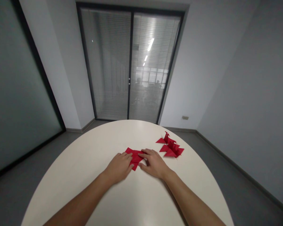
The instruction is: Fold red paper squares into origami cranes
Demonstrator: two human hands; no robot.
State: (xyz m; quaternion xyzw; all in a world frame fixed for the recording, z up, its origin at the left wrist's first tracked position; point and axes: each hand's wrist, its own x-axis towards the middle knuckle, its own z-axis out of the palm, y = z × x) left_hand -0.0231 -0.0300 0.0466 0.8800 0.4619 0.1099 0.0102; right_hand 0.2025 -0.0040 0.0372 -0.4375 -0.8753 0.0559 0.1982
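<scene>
A partly folded piece of red origami paper (pixel 136 156) lies on the white table, with creases across it and a pointed end towards me. My left hand (pixel 119 166) covers its left side, the fingers closed over the edge and the thumb near the lower point. On the right side, my right hand (pixel 155 163) holds the upper right part under its fingertips, with the thumb lower down beside the paper. The paper under both hands is hidden. To the right of my right hand stand red paper cranes, one (pixel 166 138) farther back and another (pixel 173 149) closer, overlapping in view.
The round white table (pixel 85 175) has a curved edge all round. Beyond it are a dark-framed glass door with blinds (pixel 108 69), pale walls and a grey floor (pixel 217 163). A small socket plate (pixel 185 117) is low on the far wall.
</scene>
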